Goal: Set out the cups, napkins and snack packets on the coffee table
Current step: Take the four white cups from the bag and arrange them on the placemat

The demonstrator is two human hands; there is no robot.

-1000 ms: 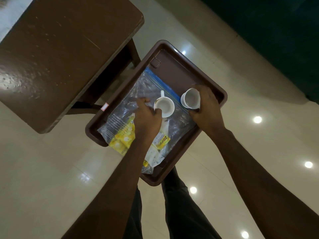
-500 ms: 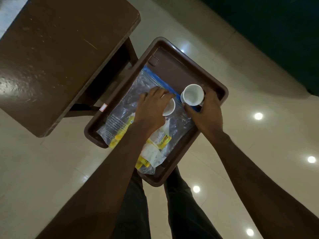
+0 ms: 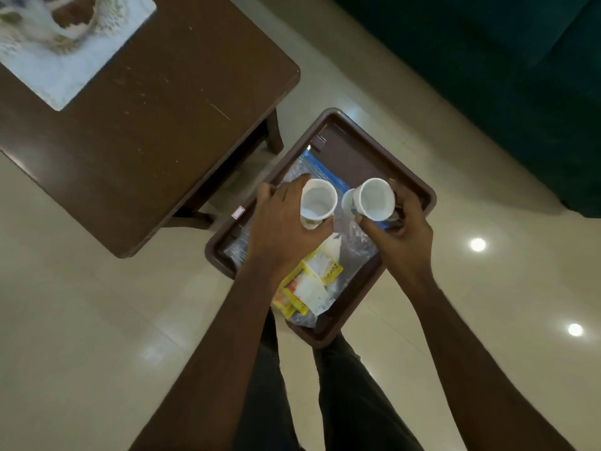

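Beside a dark coffee table (image 3: 140, 131), each hand (left hand (image 3: 283, 232), right hand (image 3: 398, 236)) curls its fingers around a white cup (image 3: 318, 200) (image 3: 374, 199) above the tray (image 3: 419, 193); snack packets (image 3: 309, 284) remain bagged, nothing set out.

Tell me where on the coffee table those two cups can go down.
Bare top lies between the placemat and the coffee table's near corner by the tray. The far-left corner under the placemat is taken. The left hand and right hand each hold a cup.

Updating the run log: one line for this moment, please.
left hand: holds white cup | right hand: holds white cup | both above brown tray | snack bag in tray
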